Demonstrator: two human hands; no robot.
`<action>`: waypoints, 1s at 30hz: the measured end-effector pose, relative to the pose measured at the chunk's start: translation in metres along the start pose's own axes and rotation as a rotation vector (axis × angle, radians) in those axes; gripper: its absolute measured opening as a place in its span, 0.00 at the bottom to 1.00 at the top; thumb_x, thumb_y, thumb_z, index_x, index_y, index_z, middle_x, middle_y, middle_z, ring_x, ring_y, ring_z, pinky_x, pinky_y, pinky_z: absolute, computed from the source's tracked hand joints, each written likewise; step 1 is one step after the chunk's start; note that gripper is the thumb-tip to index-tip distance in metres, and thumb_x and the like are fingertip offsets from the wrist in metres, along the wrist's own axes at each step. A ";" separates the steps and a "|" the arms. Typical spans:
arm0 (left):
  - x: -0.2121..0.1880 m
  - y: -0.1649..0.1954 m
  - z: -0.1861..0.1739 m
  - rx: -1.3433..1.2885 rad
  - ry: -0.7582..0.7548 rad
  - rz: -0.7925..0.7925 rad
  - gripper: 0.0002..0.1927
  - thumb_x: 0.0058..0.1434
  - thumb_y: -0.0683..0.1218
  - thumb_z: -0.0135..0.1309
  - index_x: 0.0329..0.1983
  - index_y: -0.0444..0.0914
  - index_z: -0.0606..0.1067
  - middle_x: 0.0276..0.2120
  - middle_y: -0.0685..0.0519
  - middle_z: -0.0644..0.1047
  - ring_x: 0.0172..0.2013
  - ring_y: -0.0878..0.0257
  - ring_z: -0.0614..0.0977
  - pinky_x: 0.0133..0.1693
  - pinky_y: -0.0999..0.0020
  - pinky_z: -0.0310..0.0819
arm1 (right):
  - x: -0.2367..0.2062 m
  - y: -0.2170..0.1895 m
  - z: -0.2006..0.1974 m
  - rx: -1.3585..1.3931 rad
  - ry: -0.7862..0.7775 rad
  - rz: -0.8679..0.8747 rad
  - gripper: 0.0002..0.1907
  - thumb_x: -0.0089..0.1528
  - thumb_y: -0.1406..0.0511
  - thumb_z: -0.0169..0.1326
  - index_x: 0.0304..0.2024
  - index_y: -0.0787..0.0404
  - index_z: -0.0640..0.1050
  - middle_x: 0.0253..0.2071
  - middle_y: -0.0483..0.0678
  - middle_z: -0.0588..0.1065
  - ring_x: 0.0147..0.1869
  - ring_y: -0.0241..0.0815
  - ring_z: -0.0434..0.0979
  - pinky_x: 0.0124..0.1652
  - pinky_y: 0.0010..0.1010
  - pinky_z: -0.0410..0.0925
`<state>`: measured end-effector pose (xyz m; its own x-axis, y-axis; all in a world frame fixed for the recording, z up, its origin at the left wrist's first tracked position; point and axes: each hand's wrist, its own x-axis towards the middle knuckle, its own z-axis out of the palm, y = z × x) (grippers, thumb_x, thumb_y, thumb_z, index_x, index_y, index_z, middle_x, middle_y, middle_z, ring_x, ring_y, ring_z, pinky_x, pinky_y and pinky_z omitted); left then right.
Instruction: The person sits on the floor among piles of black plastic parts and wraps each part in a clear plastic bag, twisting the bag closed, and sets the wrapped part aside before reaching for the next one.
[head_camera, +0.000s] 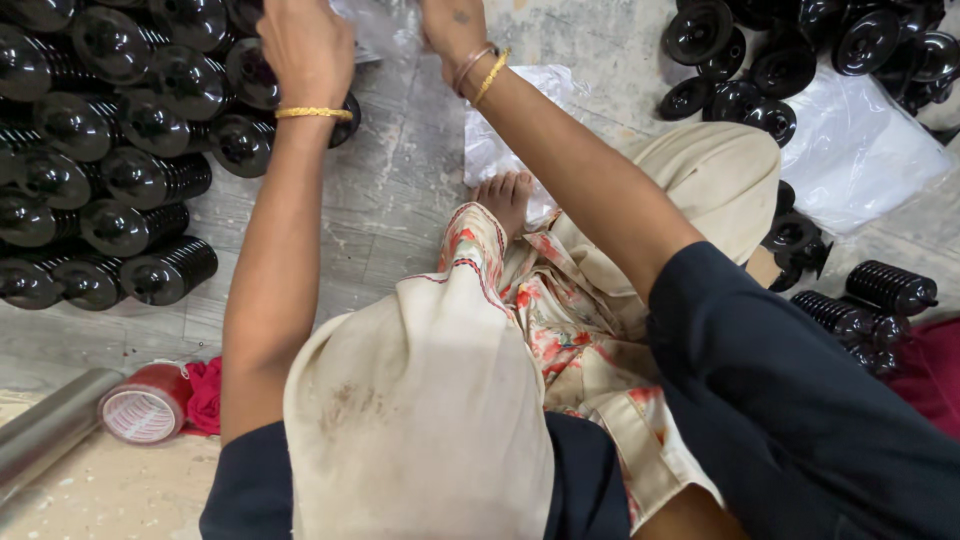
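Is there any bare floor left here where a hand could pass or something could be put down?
Bare floor lies between the stacked black parts on the left and the person's foot. Another patch sits beyond the right hand, before the black discs. Both far sides are crowded.

Head cam, looks steeply down, close.

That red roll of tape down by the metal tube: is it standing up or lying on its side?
On its side. The red tape roll shows its round open core to the camera, resting against the metal tube.
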<state>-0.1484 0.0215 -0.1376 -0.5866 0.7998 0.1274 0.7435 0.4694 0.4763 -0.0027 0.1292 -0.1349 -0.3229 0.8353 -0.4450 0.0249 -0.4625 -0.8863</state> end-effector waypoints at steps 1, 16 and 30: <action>-0.002 0.001 0.006 -0.050 0.010 0.033 0.06 0.59 0.40 0.53 0.34 0.30 0.76 0.36 0.33 0.77 0.37 0.32 0.79 0.39 0.42 0.73 | -0.005 0.000 -0.004 -0.023 0.010 0.014 0.10 0.60 0.63 0.57 0.28 0.62 0.75 0.23 0.44 0.72 0.26 0.36 0.69 0.23 0.32 0.61; -0.055 0.049 0.051 -0.730 -0.168 -0.676 0.12 0.64 0.40 0.43 0.43 0.31 0.75 0.34 0.49 0.79 0.34 0.60 0.79 0.36 0.63 0.73 | -0.037 0.034 -0.068 -0.769 0.008 -0.766 0.17 0.62 0.66 0.53 0.54 0.55 0.77 0.49 0.53 0.78 0.49 0.56 0.79 0.50 0.40 0.70; -0.056 0.048 0.026 -1.653 -0.419 -0.526 0.01 0.75 0.40 0.51 0.48 0.38 0.73 0.34 0.58 0.77 0.29 0.73 0.73 0.28 0.76 0.64 | -0.025 0.033 -0.084 0.342 -0.340 -0.105 0.05 0.69 0.67 0.55 0.41 0.63 0.76 0.37 0.43 0.75 0.40 0.33 0.74 0.41 0.26 0.70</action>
<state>-0.0711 0.0089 -0.1441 -0.3240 0.8603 -0.3935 -0.6953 0.0656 0.7157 0.0852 0.1176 -0.1641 -0.5988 0.7647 -0.2382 -0.3175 -0.4997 -0.8059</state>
